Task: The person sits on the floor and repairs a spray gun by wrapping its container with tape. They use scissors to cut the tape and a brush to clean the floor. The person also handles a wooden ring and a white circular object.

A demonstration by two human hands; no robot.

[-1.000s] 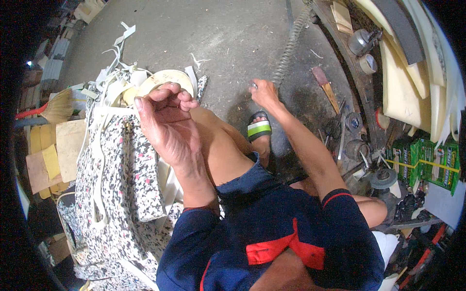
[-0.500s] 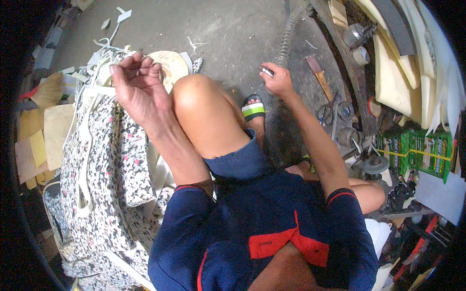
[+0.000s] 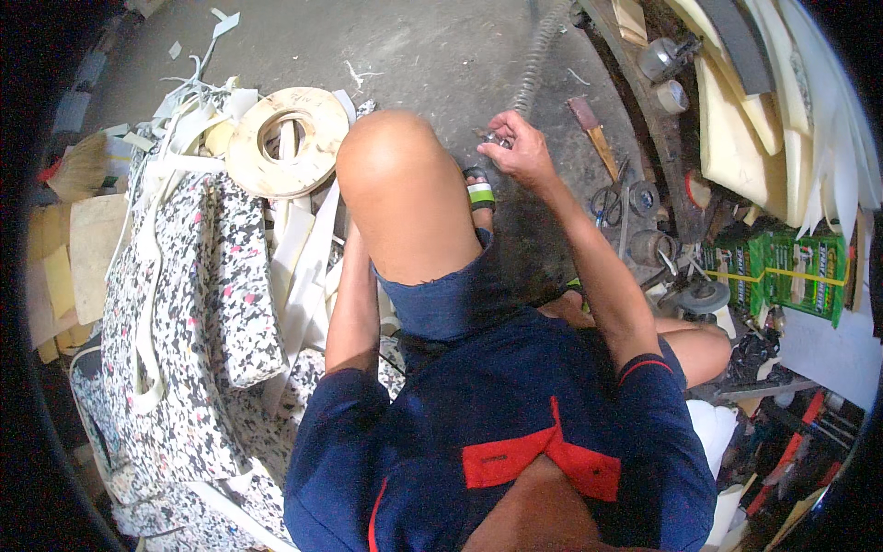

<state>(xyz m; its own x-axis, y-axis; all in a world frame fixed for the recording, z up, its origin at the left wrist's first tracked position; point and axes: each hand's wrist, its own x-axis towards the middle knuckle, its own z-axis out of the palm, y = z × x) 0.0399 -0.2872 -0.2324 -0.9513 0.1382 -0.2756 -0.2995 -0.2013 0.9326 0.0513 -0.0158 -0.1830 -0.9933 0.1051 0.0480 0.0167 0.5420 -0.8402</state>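
My right hand (image 3: 515,147) is shut on a small metal fitting (image 3: 487,138), beside the lower end of a grey coiled hose (image 3: 543,55), above the floor near my sandalled foot. My left forearm (image 3: 352,313) runs up under my raised left knee (image 3: 395,147), and the hand itself is hidden there. Left of the knee a pale ring-shaped piece (image 3: 253,170) lies on cream strips (image 3: 303,258) and thick speckled foam (image 3: 202,331). A brush-like tool with a wooden handle (image 3: 598,143) and black scissors (image 3: 607,202) lie right of my right hand.
A bench edge (image 3: 644,92) at right holds a metal can (image 3: 660,57) and a tape roll (image 3: 670,97). Cream foam sheets (image 3: 736,166) and green packs (image 3: 800,271) stand beyond. At left are a straw broom (image 3: 78,166) and stacked boards (image 3: 87,267). Grey concrete floor (image 3: 386,46) lies ahead.
My left hand has dropped out of sight behind the knee, which rose, uncovering the ring-shaped piece. My right hand moved slightly up, still holding the small fitting.
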